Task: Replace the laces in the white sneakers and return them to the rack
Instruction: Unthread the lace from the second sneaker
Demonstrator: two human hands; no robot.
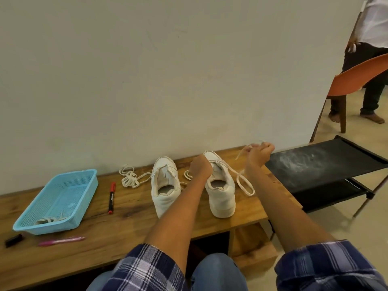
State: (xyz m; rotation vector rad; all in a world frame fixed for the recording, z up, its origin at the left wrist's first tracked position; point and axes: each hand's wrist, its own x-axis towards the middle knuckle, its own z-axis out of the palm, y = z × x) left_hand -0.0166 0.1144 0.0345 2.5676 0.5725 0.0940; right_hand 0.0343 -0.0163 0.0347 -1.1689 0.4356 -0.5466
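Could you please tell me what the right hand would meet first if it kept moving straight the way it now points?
Probably the plain grey-white wall: the right hand, gripping the white shoelace, points away toward it with nothing visible between, though depth is unclear.

Head-worn wide view, looking forward and down — close over table (130, 215), facing wall (168, 70)

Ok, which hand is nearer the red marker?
Left. The left hand rests at the right sneaker's tongue, closer to the red marker; the right hand pulls lace farther right.

Two white leather sneakers (165, 185) (220, 185) stand heels-near on the wooden desk (130, 223), a cream flat lace (243, 181) trailing from the right one.
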